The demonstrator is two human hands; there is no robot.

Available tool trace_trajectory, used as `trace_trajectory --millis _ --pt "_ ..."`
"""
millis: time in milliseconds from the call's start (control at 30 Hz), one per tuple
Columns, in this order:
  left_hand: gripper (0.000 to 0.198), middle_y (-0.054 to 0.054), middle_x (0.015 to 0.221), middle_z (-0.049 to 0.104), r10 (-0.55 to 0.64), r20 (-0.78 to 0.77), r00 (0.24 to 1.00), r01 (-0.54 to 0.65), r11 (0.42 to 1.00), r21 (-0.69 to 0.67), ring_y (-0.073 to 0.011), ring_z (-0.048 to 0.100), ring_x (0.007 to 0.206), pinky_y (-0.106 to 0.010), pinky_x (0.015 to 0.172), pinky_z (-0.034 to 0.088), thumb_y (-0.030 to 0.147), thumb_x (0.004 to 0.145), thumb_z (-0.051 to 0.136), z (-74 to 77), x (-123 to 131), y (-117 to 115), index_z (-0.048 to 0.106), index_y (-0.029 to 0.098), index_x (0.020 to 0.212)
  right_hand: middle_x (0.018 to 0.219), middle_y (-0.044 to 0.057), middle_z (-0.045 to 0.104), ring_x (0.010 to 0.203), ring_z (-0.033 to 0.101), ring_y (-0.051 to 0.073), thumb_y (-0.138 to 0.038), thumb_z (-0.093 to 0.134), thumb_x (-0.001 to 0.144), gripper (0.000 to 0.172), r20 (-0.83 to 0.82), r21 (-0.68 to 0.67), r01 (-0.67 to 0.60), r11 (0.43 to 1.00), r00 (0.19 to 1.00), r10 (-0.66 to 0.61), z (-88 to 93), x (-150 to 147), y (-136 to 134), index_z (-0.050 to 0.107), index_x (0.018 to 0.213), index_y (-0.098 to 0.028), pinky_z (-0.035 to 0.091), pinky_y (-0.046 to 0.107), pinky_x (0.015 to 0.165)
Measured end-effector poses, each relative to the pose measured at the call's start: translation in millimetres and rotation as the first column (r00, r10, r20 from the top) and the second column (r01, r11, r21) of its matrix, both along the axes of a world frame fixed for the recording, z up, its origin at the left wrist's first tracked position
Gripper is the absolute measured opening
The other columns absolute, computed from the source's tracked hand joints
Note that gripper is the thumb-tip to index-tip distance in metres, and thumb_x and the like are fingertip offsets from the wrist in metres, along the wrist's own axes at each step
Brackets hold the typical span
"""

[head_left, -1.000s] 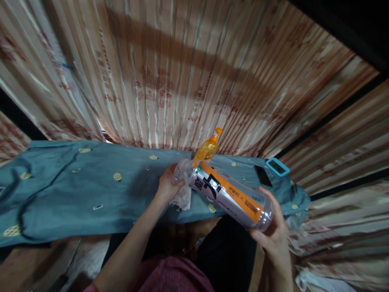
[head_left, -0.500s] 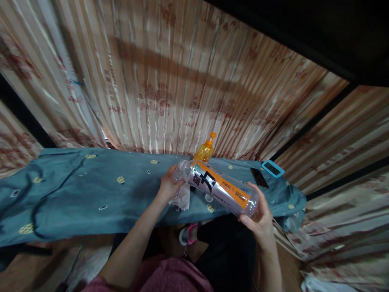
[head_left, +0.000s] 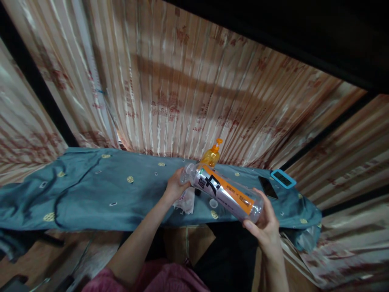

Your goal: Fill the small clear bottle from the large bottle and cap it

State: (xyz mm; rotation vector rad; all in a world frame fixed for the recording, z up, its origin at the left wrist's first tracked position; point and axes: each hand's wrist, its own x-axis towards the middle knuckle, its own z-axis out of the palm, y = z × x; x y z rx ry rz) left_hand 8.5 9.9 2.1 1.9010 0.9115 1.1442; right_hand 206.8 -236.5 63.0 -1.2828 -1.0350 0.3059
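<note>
Between my two hands a clear plastic bottle (head_left: 226,190) with a silver and orange label lies tilted, its neck to the upper left and its base to the lower right. My left hand (head_left: 176,187) is closed around the neck end. At the base, my right hand (head_left: 265,223) grips with the thumb below and the fingers behind. Just past the bottle stands an orange pump bottle (head_left: 212,156), its lower part hidden. Under the neck lies a crumpled whitish plastic bag or wrapper (head_left: 186,201). A small white round cap-like piece (head_left: 213,203) rests beneath the bottle.
A teal patterned cloth (head_left: 100,194) covers the long surface ahead of me. On its right side lie a dark phone (head_left: 268,187) and a blue-framed device with a dark screen (head_left: 283,178). Pleated curtains (head_left: 170,81) hang behind, with dark bars at both sides.
The view has shifted a little, so the scene sits further right and lower. Both hands keep their hold on the bottle, with its tilt about the same.
</note>
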Motion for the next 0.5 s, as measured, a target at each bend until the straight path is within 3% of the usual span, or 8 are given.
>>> trace_trajectory --millis 500 --pt "0.052 -0.008 0.125 0.082 0.013 -0.013 1.000 -0.014 0.999 -0.041 -0.0315 0.078 0.120 -0.049 0.108 0.061 0.017 0.074 0.082 2.2 -1 -6 0.071 0.023 0.125 0.147 0.014 0.066 0.123 0.072 0.032 -0.046 0.092 0.074 0.089 -0.007 -0.053 -0.006 0.999 1.000 0.006 -10.6 10 -7 0.055 0.152 -0.024 0.062 0.036 0.094"
